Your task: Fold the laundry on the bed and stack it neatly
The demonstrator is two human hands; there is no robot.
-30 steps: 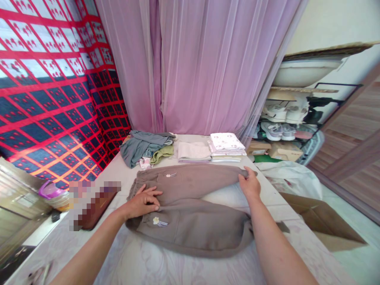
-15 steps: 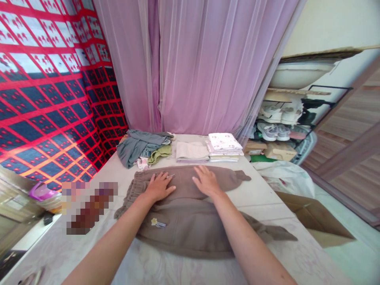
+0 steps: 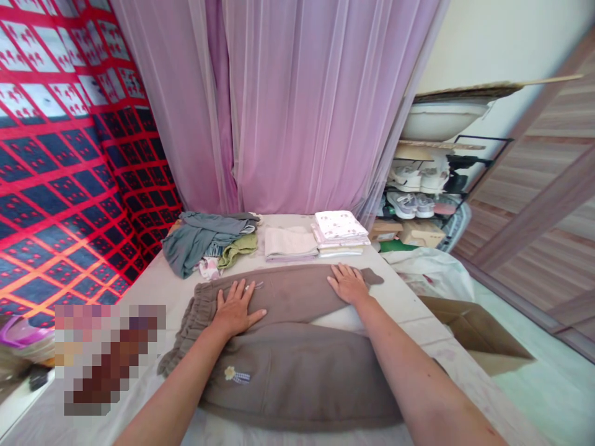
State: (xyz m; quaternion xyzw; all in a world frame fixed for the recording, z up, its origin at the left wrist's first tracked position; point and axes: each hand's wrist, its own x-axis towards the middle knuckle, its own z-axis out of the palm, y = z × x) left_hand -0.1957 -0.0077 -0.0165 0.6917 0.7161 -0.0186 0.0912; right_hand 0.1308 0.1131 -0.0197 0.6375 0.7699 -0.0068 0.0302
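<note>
I am reading no brand, label or writing anywhere; the only marking I am finding is a small white flower patch [image 3: 229, 373] with a checked bow on the near leg of the taupe-brown fleece jogging trousers [image 3: 297, 371], which are lying spread across the pale bed sheet [image 3: 158, 286] in front of me. Going from the left, a pixelated block [image 3: 109, 356] is sitting at the sheet's left edge, just beside the gathered waistband. My left hand [image 3: 235, 306] is lying flat, fingers spread, on the far leg near the waist, gripping nothing. My right hand [image 3: 348, 284] is pressing flat, fingers together, on the same leg close to its cuff, also holding nothing. Beyond the trousers, a loose heap of grey-green and olive clothes [image 3: 204, 238] and two folded stacks of pale laundry [image 3: 316, 240] are taking up the far edge. On the right the bed is dropping off toward an open brown cardboard box [image 3: 474, 322] on the floor.
</note>
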